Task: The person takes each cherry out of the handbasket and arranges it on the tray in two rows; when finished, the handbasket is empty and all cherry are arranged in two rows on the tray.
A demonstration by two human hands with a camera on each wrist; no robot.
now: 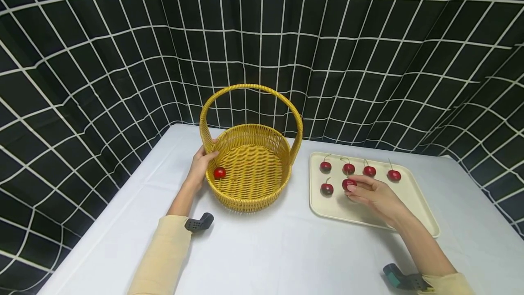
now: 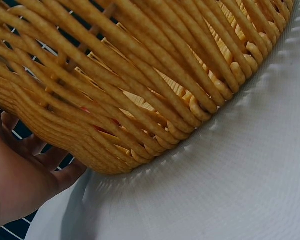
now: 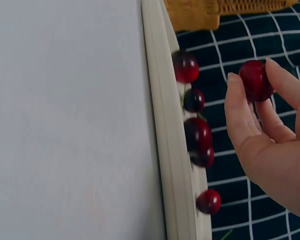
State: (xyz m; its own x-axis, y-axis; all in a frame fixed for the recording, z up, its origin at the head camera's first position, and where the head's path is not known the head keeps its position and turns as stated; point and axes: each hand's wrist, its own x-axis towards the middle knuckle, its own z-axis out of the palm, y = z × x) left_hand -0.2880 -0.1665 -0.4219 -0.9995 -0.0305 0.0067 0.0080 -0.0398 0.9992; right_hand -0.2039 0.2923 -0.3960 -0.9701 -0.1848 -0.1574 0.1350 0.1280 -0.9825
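A yellow wicker basket [image 1: 249, 204] with a tall arched handle stands on the table, one red cherry [image 1: 219, 173] inside by its left wall. My left hand [image 1: 200, 165] grips the basket's left rim at the foot of the handle, thumb over the edge; in the left wrist view its fingers [image 2: 70, 175] lie against the outer weave. Between thumb and fingers, my right hand [image 1: 374, 197] pinches another cherry [image 3: 256, 81], raised above the cream tray [image 1: 368, 215]. Several cherries with stems lie on that tray, among them one [image 1: 327, 189] left of the pinched cherry.
A white cloth [image 1: 262, 249] covers the table. Black curtains with a white grid [image 1: 262, 44] hang behind and at both sides. The tray sits to the basket's right, with a strip of cloth between them. Each wrist wears a dark camera mount [image 1: 199, 222].
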